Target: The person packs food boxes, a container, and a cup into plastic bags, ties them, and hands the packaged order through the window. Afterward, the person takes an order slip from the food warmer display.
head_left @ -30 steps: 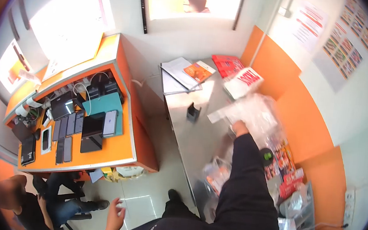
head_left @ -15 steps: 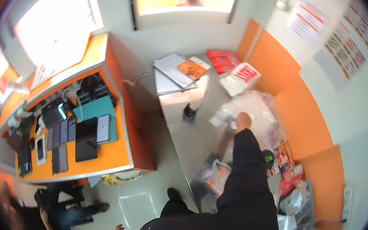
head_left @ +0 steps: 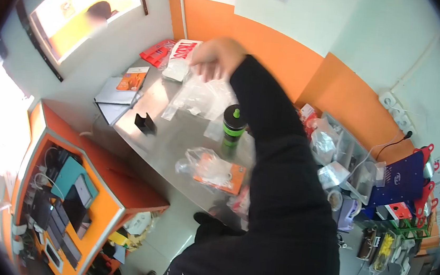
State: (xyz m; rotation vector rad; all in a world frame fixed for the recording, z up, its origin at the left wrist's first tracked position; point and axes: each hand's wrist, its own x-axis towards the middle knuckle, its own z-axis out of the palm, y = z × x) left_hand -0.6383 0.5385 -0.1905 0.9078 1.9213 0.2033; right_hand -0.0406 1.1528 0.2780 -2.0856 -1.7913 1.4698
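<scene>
My right hand (head_left: 218, 59) is over the clear plastic bags (head_left: 203, 96) at the back of the metal table (head_left: 163, 145). Its fingers hang bent and blurred, and whether they hold anything is unclear. Just left of it lies a white package with red letters (head_left: 178, 62). A black and green bottle (head_left: 234, 123) stands upright nearer to me, beside my sleeve. An orange item in clear plastic (head_left: 219, 172) lies in front of the bottle. My left hand is out of sight.
A black holder (head_left: 145, 123) and papers with an orange booklet (head_left: 132, 78) are on the table's left part. Phones lie on the orange counter (head_left: 98, 221) at the lower left. Plastic drawers (head_left: 357, 174) stand to the right. A person (head_left: 98, 14) is beyond the window.
The view has swung to the right. My right hand has risen off the plastic bags, its arm now bent. My left hand has left the view, and more of the bottle and right side shows.
</scene>
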